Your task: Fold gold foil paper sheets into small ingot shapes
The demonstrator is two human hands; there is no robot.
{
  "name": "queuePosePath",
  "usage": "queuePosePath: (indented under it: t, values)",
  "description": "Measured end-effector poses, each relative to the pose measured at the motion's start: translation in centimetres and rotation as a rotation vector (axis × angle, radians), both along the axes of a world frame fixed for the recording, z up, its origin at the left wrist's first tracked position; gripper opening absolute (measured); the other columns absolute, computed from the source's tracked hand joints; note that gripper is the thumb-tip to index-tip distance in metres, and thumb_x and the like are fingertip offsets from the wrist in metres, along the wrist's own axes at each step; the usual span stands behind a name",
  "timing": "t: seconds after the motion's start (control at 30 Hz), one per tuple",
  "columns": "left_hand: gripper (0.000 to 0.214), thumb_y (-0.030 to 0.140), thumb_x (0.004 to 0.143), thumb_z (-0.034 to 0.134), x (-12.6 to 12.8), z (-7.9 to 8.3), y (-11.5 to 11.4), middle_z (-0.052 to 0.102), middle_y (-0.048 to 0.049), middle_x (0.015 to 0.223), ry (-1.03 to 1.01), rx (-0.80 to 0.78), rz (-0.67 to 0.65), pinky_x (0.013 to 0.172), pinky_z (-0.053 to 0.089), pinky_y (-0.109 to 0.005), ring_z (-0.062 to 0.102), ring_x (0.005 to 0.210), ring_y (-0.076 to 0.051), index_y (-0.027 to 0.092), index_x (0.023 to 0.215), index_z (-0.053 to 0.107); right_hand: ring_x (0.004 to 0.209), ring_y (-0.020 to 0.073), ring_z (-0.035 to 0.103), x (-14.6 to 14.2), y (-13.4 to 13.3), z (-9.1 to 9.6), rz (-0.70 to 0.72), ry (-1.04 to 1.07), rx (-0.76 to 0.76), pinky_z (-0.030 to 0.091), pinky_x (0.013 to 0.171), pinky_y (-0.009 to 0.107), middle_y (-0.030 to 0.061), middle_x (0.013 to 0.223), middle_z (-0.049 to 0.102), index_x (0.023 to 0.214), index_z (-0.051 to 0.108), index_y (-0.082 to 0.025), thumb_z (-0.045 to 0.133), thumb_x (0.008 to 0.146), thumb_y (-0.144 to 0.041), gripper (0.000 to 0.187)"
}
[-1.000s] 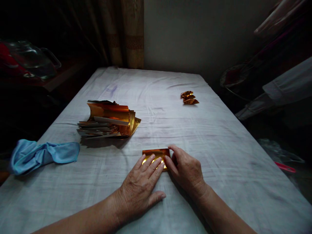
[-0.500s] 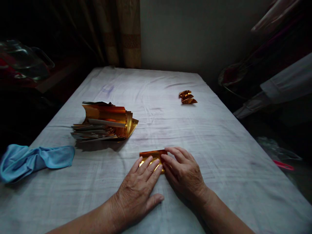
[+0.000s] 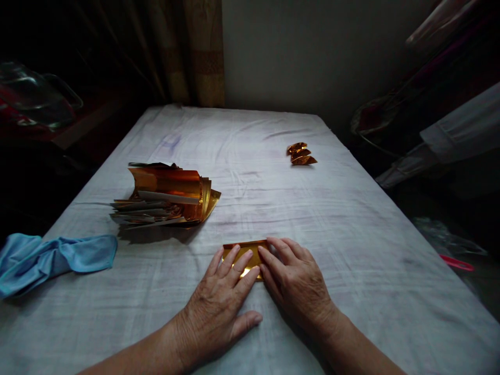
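A small sheet of gold foil paper [image 3: 254, 254], folded to a narrow strip, lies on the white cloth in front of me. My left hand [image 3: 214, 304] rests palm down with its fingers spread and stretched over the strip's left and middle part, thumb out to the side. At the strip's right end, my right hand [image 3: 300, 284] has its fingers bent and drawn together on the edge; part of that end is hidden under them. Farther left stands a loose stack of gold foil sheets [image 3: 167, 182]. Several folded gold foil pieces [image 3: 300, 154] sit together at the far right.
A white cloth [image 3: 250, 135] with creases covers the table. A blue cloth [image 3: 58, 260] lies crumpled at the left edge. Beyond that edge stands a glass jug [image 3: 35, 96]. To the right are a pale hanging garment [image 3: 461, 127] and a pink object [image 3: 457, 262] below the table edge.
The paper's raised far edge now lies flatter, showing more bright gold between my hands. My left fingers have shifted slightly; my right hand stays at the right end.
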State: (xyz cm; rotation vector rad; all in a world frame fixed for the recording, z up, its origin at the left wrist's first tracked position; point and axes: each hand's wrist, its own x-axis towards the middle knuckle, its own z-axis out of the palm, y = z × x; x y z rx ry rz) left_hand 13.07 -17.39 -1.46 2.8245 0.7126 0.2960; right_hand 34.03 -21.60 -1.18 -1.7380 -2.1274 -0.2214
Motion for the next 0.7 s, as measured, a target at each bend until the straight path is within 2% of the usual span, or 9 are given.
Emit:
queuePosePath:
  t: [0.17,0.4,0.7]
  values:
    - [0.068,0.056,0.092,0.055,0.00,0.03,0.03,0.039,-0.0119,0.156,0.017,-0.005,-0.007,0.118,0.025,-0.060,0.029,0.146,-0.036,0.022,0.149,0.039,0.109,0.0274,0.056,-0.17,-0.17,0.25,-0.024,0.012,-0.010,0.046,0.088,0.039,0.0121,0.120,0.066,0.113,0.071,-0.018,0.054,0.093,-0.025,0.028]
    - [0.067,0.053,0.092,0.056,-0.04,-0.02,0.03,0.040,-0.0115,0.156,0.004,0.014,-0.007,0.118,0.026,-0.059,0.032,0.145,-0.035,0.022,0.149,0.039,0.087,0.0215,0.059,-0.13,-0.22,0.54,-0.033,0.060,-0.029,0.047,0.077,0.034,0.0095,0.099,0.067,0.109,0.071,-0.018,0.054,0.094,-0.028,0.025]
    - [0.065,0.048,0.093,0.058,-0.03,0.02,-0.07,0.043,-0.0109,0.154,-0.001,0.046,-0.001,0.117,0.029,-0.058,0.034,0.144,-0.034,0.021,0.149,0.040,0.087,0.0210,0.060,-0.13,-0.14,0.27,-0.029,0.107,-0.031,0.048,0.078,0.034,0.0097,0.099,0.068,0.108,0.071,-0.019,0.050,0.096,-0.027,0.026]
